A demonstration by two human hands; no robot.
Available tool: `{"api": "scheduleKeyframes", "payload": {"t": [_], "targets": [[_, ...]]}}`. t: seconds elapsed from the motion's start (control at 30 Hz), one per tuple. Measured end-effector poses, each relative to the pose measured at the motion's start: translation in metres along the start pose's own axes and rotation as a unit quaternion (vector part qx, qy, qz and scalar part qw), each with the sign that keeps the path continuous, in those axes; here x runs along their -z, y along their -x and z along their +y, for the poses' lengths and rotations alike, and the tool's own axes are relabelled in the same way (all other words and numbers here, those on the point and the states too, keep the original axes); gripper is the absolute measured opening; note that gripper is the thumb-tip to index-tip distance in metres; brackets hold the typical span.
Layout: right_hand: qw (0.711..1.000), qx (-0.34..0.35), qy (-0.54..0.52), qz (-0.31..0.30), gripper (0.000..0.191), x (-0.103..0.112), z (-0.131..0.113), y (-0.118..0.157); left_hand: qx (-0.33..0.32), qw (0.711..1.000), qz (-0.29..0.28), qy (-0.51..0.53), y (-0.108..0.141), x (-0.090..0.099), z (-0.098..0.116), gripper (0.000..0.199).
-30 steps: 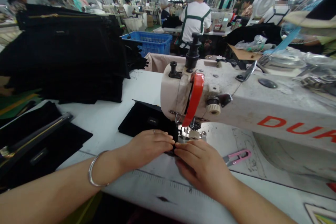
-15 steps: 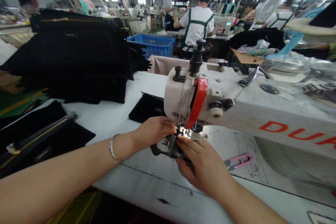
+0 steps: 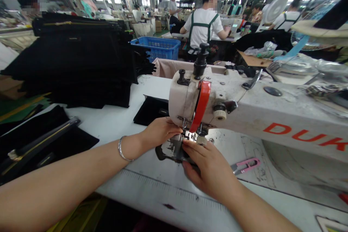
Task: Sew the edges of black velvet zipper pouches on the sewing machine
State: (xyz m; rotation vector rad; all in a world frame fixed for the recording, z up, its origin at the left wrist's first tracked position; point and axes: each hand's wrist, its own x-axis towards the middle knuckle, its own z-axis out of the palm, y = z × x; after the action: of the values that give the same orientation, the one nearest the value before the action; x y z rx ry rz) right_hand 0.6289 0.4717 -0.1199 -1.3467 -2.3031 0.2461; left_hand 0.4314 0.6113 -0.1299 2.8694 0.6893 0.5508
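Both hands are at the needle area of a white sewing machine (image 3: 239, 98) with a red lever cover (image 3: 200, 107). My left hand (image 3: 159, 130), a silver bracelet on its wrist, reaches in from the left with fingers drawn together beside the presser foot (image 3: 185, 133). Whatever those fingertips hold is too small and hidden to make out. My right hand (image 3: 209, 161) lies with fingers stretched flat on the metal plate in front of the foot, its thumb apart near the plate's front edge. Behind my left hand, a flat black fabric piece (image 3: 150, 110) with a small label rests on the table.
Pink thread snips (image 3: 248, 165) lie right of my right hand. A tall stack of black fabric pieces (image 3: 81, 58) stands at the left, with black zippered pieces (image 3: 40, 148) nearer. Beyond are a blue basket (image 3: 160, 48) and a seated co-worker (image 3: 202, 25).
My left wrist has shifted slightly right and its fingers remain by the presser foot. The right hand has hardly moved. The view has turned a little; the co-worker ahead now has an arm out to the right.
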Motion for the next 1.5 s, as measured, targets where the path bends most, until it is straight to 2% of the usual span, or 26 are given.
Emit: {"api": "scheduleKeyframes", "payload": {"t": [0.17, 0.27, 0.37, 0.47, 0.53, 0.7, 0.87, 1.0, 1.1, 1.13, 1.2, 1.27, 1.4, 1.5], "targets": [[1.0, 0.007, 0.0, 0.011, 0.036, -0.001, 0.002, 0.0, -0.007, 1.0, -0.003, -0.002, -0.003, 0.003, 0.004, 0.022], [0.999, 0.02, -0.001, 0.027, 0.033, -0.002, 0.002, 0.001, -0.001, 0.999, -0.035, -0.015, -0.004, 0.015, 0.02, 0.031], [0.998, 0.035, -0.003, 0.043, 0.031, -0.002, 0.001, 0.001, 0.033, 0.996, -0.081, 0.008, -0.003, 0.031, 0.038, 0.039], [0.998, 0.052, -0.006, 0.021, 0.037, 0.0, -0.002, 0.001, 0.096, 0.982, -0.137, 0.087, -0.003, 0.041, 0.048, 0.039], [0.999, 0.053, -0.006, -0.001, 0.04, 0.002, -0.003, 0.0, 0.122, 0.973, -0.147, 0.129, -0.004, 0.043, 0.05, 0.039], [0.999, 0.044, 0.003, -0.017, 0.046, 0.002, -0.004, 0.004, 0.111, 0.979, -0.14, 0.103, -0.008, 0.039, 0.06, 0.031], [0.999, 0.044, 0.012, -0.015, 0.049, 0.003, 0.0, 0.002, 0.123, 0.985, -0.108, 0.057, -0.007, 0.033, 0.067, 0.025], [0.998, 0.053, 0.001, -0.043, 0.035, 0.012, -0.006, 0.004, 0.094, 0.99, -0.092, 0.055, 0.016, 0.039, 0.08, 0.023], [0.995, 0.082, -0.023, -0.058, 0.021, 0.012, -0.024, 0.019, 0.037, 0.995, -0.087, 0.021, 0.052, 0.042, 0.105, 0.073], [0.994, 0.094, -0.029, -0.043, 0.018, 0.01, -0.03, 0.027, 0.016, 0.996, -0.085, 0.0, 0.066, 0.041, 0.113, 0.077], [0.993, 0.114, -0.029, 0.024, 0.013, 0.001, -0.043, 0.044, -0.026, 0.998, -0.063, -0.016, 0.089, 0.036, 0.128, 0.054], [0.989, 0.114, -0.023, 0.09, 0.016, -0.008, -0.052, 0.059, -0.035, 0.999, -0.028, 0.021, 0.105, 0.03, 0.136, 0.035], [0.987, 0.084, -0.053, 0.129, 0.022, -0.015, -0.062, 0.073, 0.046, 0.989, 0.064, 0.122, 0.11, 0.025, 0.14, 0.025], [0.987, 0.061, -0.067, 0.133, 0.022, -0.014, -0.066, 0.073, 0.085, 0.984, 0.093, 0.129, 0.107, 0.024, 0.142, 0.026]]}}
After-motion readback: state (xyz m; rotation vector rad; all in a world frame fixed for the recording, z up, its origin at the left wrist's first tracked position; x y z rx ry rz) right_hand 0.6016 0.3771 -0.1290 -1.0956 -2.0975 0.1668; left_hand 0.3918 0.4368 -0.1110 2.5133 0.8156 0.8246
